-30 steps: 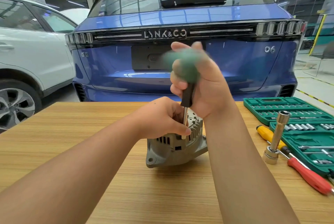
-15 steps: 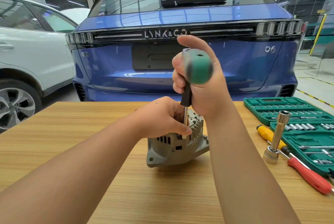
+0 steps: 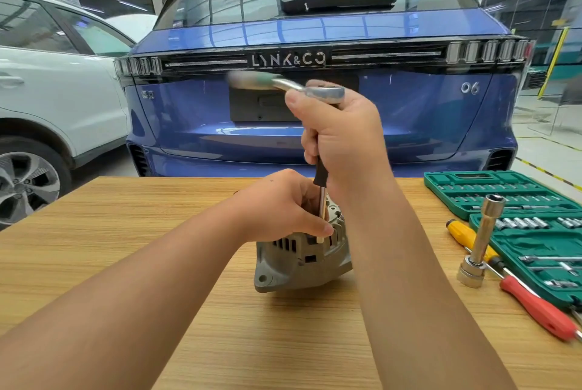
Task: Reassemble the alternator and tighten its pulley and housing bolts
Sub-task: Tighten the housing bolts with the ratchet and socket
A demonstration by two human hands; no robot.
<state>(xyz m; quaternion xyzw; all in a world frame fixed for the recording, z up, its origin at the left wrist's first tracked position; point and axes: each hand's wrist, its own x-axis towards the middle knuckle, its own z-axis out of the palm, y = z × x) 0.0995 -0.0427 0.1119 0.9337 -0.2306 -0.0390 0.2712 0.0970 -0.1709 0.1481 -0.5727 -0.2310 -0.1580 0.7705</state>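
A grey alternator (image 3: 296,260) stands on the wooden table (image 3: 126,232), finned end up. My left hand (image 3: 283,203) grips its top and steadies it. My right hand (image 3: 343,137) is wrapped round a vertical extension bar (image 3: 322,197) whose lower end sits on the alternator's upper rim. On top of the bar is a chrome ratchet head (image 3: 324,92), and its green handle (image 3: 255,79) points left, blurred. The bolt under the bar is hidden by my left fingers.
A green socket set case (image 3: 504,191) lies open at the right edge of the table. In front of it stand a long socket on an adapter (image 3: 482,241), a yellow screwdriver (image 3: 466,235) and a red screwdriver (image 3: 538,307). A blue car (image 3: 315,106) is behind the table.
The ratchet's green handle has swung from pointing toward me round to the left. My left hand and the alternator have stayed in place.
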